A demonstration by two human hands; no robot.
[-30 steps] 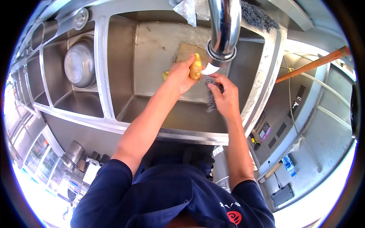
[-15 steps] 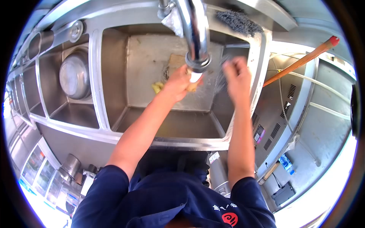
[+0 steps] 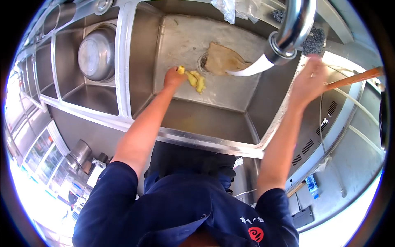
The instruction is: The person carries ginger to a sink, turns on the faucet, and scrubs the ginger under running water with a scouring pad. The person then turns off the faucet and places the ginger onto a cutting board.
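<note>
My left hand is closed around a yellow piece of what looks like peeled ginger, over the left part of the sink basin. Right beside it, more knobbly yellow ginger lies on the basin floor. My right hand is over the basin's right rim, its fingers blurred and partly hidden. Just beyond them is a grey wire scouring pad; whether they grip it is unclear. White water runs from the faucet toward a flat tan sheet-like piece by the drain.
A metal bowl sits upside down in the left basin. Clear plastic hangs at the back rim. To the right, a wooden handle slants out past my right hand. A blue-labelled bottle lies lower right.
My left hand has moved left from under the faucet with a ginger piece. My right hand has moved from inside the basin to the back right rim. The view has shifted.
</note>
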